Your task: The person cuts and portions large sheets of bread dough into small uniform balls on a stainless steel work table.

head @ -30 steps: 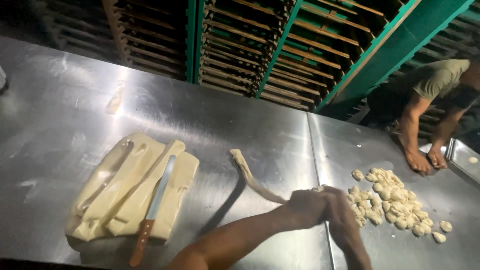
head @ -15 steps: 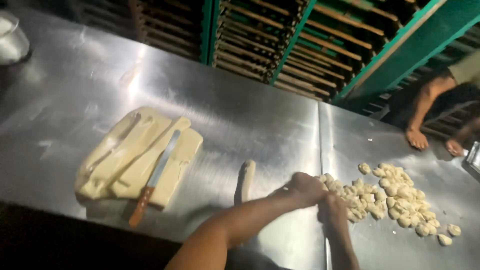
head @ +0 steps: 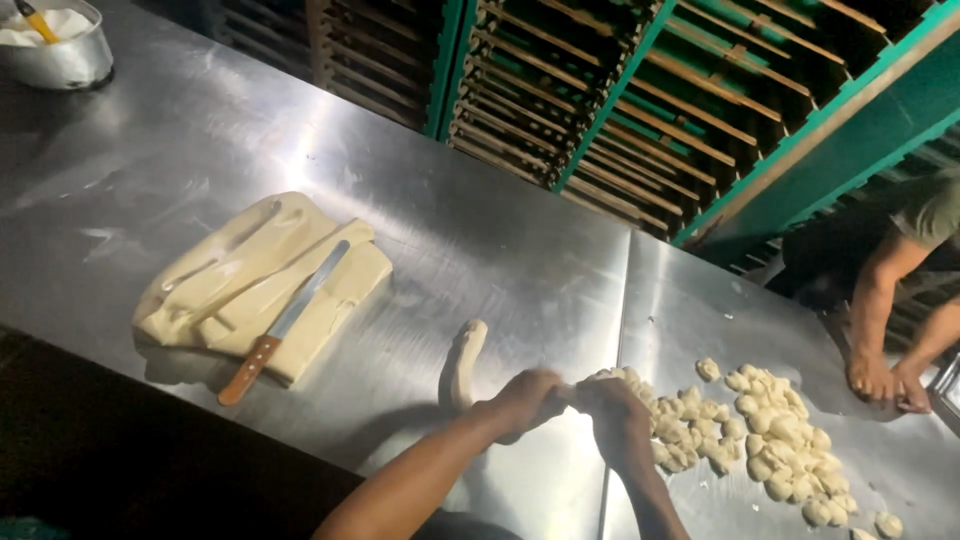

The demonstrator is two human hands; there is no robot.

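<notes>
My left hand (head: 522,402) grips one end of a pale dough rope (head: 462,362) that trails left across the steel table (head: 500,250). My right hand (head: 615,408) meets it, pinching the same end of the rope. Just right of my hands lies a heap of several small dough pieces (head: 765,440). To the left sits a slab of dough (head: 235,285) cut into strips. A wooden-handled knife (head: 285,322) rests on top of the slab.
A metal bowl (head: 60,45) with a yellow-handled tool stands at the far left corner. Green-framed wooden racks (head: 640,90) line the back. Another person's two hands (head: 885,380) press on the table at the right edge.
The dough rope has become shorter and my hands have drawn together over its end. The view shifted, bringing the metal bowl into the far left corner.
</notes>
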